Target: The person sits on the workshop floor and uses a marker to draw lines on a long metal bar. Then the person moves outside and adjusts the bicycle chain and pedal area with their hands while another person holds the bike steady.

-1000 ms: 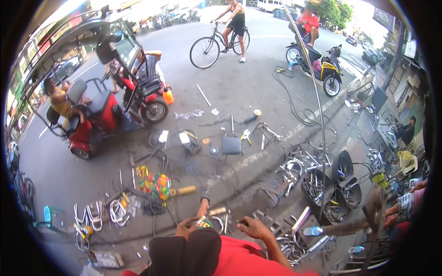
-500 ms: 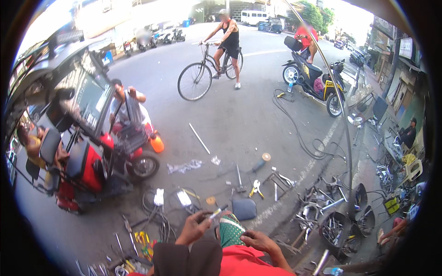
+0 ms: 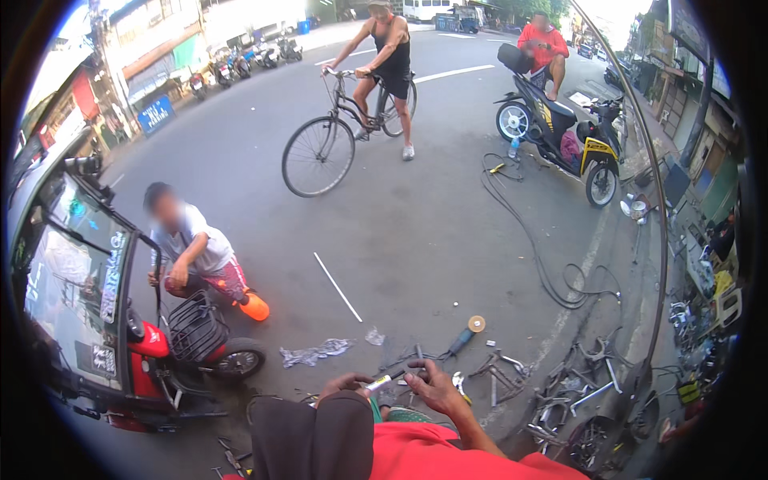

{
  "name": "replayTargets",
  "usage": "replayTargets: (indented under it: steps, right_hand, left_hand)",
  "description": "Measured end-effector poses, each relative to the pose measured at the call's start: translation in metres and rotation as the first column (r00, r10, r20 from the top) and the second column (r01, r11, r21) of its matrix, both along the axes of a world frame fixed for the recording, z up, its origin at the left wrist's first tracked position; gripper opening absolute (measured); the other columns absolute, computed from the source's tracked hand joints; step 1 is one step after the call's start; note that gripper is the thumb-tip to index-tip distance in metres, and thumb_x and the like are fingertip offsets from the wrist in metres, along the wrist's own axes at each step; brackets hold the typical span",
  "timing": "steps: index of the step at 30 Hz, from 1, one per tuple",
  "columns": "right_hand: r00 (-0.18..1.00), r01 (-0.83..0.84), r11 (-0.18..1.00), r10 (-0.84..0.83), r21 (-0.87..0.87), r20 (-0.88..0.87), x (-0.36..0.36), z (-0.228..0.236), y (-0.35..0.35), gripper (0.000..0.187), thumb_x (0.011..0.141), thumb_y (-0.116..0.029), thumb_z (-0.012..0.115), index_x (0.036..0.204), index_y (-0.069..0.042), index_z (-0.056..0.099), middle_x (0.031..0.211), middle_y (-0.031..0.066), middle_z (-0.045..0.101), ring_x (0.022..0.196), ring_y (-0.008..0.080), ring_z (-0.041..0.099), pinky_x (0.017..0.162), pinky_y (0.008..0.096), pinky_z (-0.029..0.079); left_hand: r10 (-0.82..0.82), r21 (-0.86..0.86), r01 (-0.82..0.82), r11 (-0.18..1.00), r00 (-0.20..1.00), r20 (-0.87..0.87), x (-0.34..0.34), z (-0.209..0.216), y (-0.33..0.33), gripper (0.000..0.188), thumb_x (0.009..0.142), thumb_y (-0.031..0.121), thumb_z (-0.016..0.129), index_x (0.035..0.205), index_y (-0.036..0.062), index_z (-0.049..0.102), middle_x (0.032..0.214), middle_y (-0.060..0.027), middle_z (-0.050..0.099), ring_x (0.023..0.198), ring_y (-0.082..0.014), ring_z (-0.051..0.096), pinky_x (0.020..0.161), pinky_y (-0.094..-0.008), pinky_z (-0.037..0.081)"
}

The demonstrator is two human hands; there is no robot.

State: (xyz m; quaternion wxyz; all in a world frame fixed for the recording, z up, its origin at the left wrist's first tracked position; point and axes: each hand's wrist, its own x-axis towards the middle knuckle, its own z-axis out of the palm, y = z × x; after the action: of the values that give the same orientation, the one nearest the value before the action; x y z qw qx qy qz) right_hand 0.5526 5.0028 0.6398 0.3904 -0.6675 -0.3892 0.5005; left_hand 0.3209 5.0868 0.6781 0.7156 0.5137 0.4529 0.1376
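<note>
A small slim tube (image 3: 379,384), white with a yellow mark and a dark end, is in front of my chest. My left hand (image 3: 346,385) is closed around its light end, its fingers partly hidden by a dark brown cloth (image 3: 312,436). Thumb and fingers of my right hand (image 3: 438,389) pinch at the dark end, so both hands are on the tube. Just past them on the ground lie an angle grinder (image 3: 462,340) with a tan disc and pliers (image 3: 460,386) with yellow handles.
Metal frame parts (image 3: 500,372) and scrap (image 3: 588,384) lie to the right, near a leaning pole (image 3: 658,240). A person crouches by a red three-wheeler (image 3: 148,340) at left. Another straddles a bicycle (image 3: 318,156); a third sits on a yellow-black scooter (image 3: 560,132). A cable (image 3: 528,232) crosses the road.
My right hand has come up and left to the tube, which my left hand was holding alone. The view has shifted. The person by the three-wheeler is lower and more bent over.
</note>
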Motion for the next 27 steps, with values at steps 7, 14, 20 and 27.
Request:
replayTargets:
  steps: [7,14,20,27]
  right_hand:
    - [0.976,0.218,0.974,-0.218,-0.06,-0.009,0.103,0.0,0.098,0.038,0.095,-0.024,0.068,0.12,0.001,0.054,0.077,0.0015,0.06,0.07,0.0094,0.056,0.063,0.0248,0.047]
    - [0.943,0.332,0.939,-0.326,0.096,-0.072,0.256,-0.02,0.282,0.027,0.094,-0.025,0.069,0.093,0.001,0.06,0.068,0.0008,0.06,0.064,0.0073,0.053,0.057,0.0243,0.042]
    - [0.982,0.186,0.98,-0.187,0.072,0.007,0.39,0.025,0.407,0.041,0.097,-0.033,0.06,0.071,0.0,0.062,0.064,0.0009,0.059,0.064,0.0084,0.052,0.058,0.0274,0.041]
    - [0.992,-0.03,0.999,0.034,0.03,-0.118,0.505,0.024,0.555,0.038,0.099,-0.028,0.058,0.078,0.002,0.067,0.068,0.0055,0.064,0.065,0.013,0.056,0.063,0.0308,0.045]
  left_hand:
    - [-0.259,-0.064,0.264,0.962,0.963,0.078,0.143,-0.015,0.155,0.029,0.091,0.013,0.068,0.118,0.0024,0.065,0.084,-0.0006,0.064,0.078,-0.0085,0.058,0.073,-0.0252,0.045]
    - [-0.478,0.1,0.477,0.873,0.799,0.364,0.314,-0.045,0.374,0.044,0.084,0.031,0.07,0.117,0.0019,0.066,0.09,-0.0033,0.064,0.086,-0.0102,0.056,0.074,-0.0281,0.042]
    - [-0.132,-0.325,0.39,0.862,0.79,0.598,0.438,0.006,0.526,0.047,0.08,0.036,0.07,0.109,-0.0011,0.068,0.087,-0.0065,0.063,0.078,-0.0128,0.055,0.068,-0.0293,0.041]
    - [-0.277,-0.046,0.322,0.945,0.869,0.41,0.547,0.013,0.627,0.04,0.087,0.035,0.066,0.108,0.0013,0.068,0.084,-0.0049,0.064,0.076,-0.0115,0.055,0.068,-0.0278,0.042]
